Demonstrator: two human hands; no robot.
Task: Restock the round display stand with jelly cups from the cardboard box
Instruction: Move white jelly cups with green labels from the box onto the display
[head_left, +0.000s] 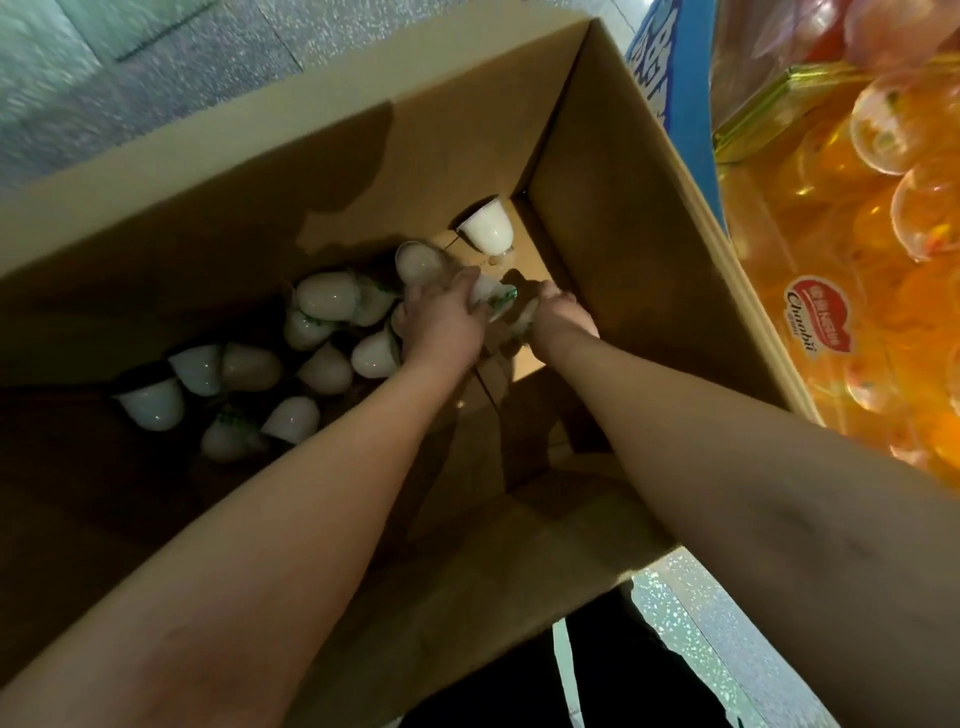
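Speckled floor (156, 78) surrounds a cardboard box (623, 218) holding scattered white jelly cups (327, 297). Inside, the left hand (441, 325) and right hand (561, 314) each grip cups.

Speckled floor (156, 67), dark trousers (597, 686)

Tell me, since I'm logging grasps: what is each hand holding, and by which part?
The left hand grips a white jelly cup around its body. The right hand holds something pale; what and where cannot be told.
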